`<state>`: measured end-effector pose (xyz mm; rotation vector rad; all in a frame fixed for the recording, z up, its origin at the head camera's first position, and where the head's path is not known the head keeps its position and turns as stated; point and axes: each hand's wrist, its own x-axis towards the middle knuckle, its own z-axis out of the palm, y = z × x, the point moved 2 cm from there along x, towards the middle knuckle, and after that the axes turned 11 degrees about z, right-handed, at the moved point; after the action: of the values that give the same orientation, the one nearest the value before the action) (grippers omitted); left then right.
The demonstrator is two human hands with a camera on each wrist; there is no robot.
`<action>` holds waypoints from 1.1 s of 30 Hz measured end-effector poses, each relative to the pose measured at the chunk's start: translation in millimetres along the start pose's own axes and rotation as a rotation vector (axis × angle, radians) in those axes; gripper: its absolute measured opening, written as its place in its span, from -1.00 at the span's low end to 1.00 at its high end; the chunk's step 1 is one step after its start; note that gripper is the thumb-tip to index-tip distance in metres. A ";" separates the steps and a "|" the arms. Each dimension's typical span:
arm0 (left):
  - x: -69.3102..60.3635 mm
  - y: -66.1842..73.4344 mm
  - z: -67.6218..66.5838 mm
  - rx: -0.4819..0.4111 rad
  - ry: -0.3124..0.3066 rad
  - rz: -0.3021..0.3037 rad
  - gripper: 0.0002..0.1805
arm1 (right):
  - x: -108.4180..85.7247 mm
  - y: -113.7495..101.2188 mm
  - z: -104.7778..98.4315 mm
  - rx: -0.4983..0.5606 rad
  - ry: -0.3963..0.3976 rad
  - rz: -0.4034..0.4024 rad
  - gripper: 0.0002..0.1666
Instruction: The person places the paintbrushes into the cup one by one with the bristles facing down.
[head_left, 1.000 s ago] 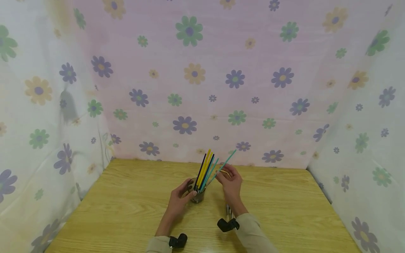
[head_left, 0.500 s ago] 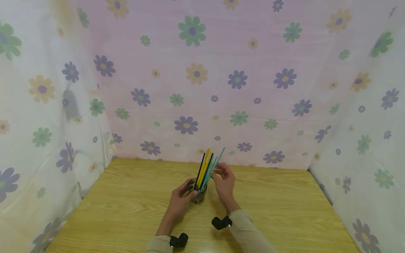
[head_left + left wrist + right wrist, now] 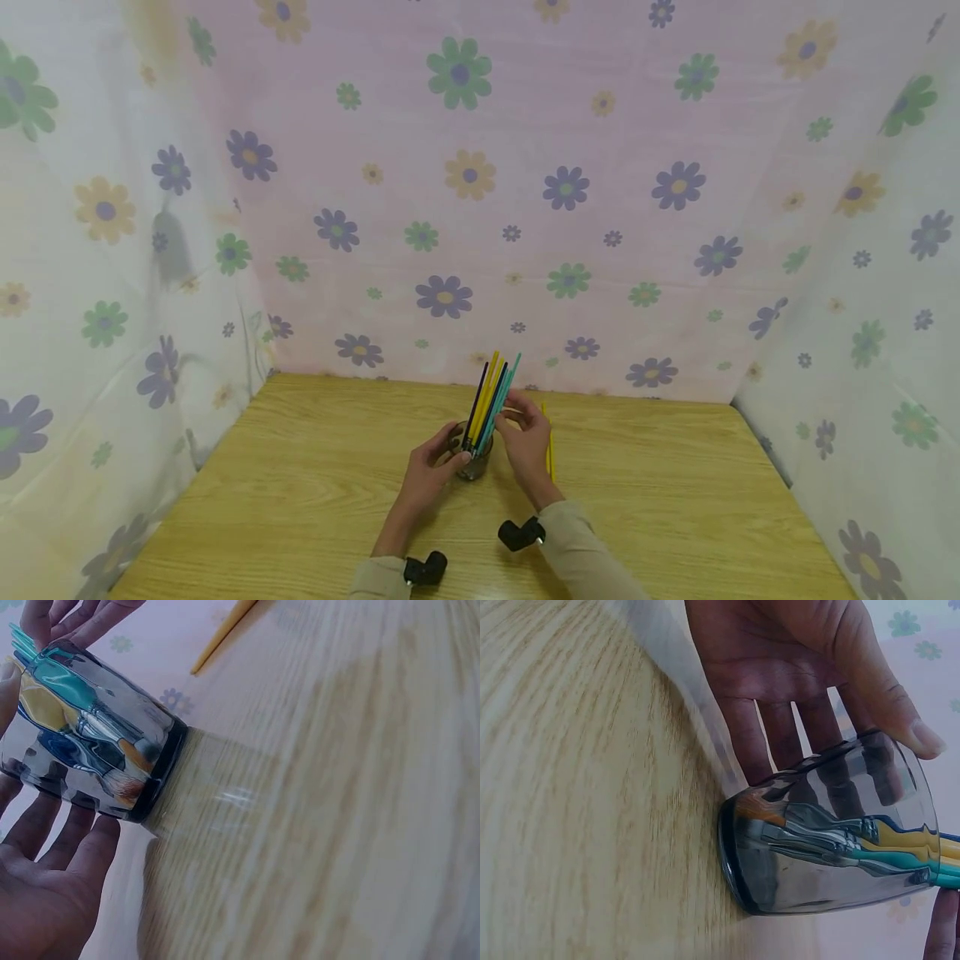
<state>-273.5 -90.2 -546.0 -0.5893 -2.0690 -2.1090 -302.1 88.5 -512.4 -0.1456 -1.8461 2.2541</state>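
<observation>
A clear, dark-tinted glass (image 3: 161, 720) stands on the table, holding several paintbrushes, bristles down. Their handles (image 3: 487, 400) are dark, yellow and teal and lean right in the head view. My left hand (image 3: 430, 475) grips the glass from the left, its fingers (image 3: 780, 727) curved around the wall and thumb at the rim. At the other side, my right hand (image 3: 527, 446) pinches a teal handle (image 3: 516, 367) beside the rest; its brush end appears inside the glass. In the left wrist view the right fingers (image 3: 86, 619) are at the rim.
Beyond my right wrist a yellow handle (image 3: 551, 454) lies on the wooden table (image 3: 315, 467), partly hidden by the hand; its tapered end (image 3: 217, 637) shows in the left wrist view. Flowered cloth (image 3: 390, 167) hangs behind the table and at both sides.
My right hand has moved left toward the glass, bringing the teal handle upright against the others. The yellow handle on the table has come into view. My left hand stays on the glass.
</observation>
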 end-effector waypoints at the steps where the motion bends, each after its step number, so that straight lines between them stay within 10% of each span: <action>1: -0.2 -0.1 0.2 -0.003 0.003 -0.005 -0.31 | -0.9 0.3 -0.1 0.001 -0.004 0.000 -0.58; 33: 0.8 -1.8 1.2 -0.029 0.017 0.007 -0.31 | -14.3 12.1 -11.3 0.012 -0.021 0.084 -0.49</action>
<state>-274.7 -88.8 -547.5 -0.5793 -2.0273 -2.1363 -287.1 93.8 -527.4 -0.2016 -1.8707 2.3305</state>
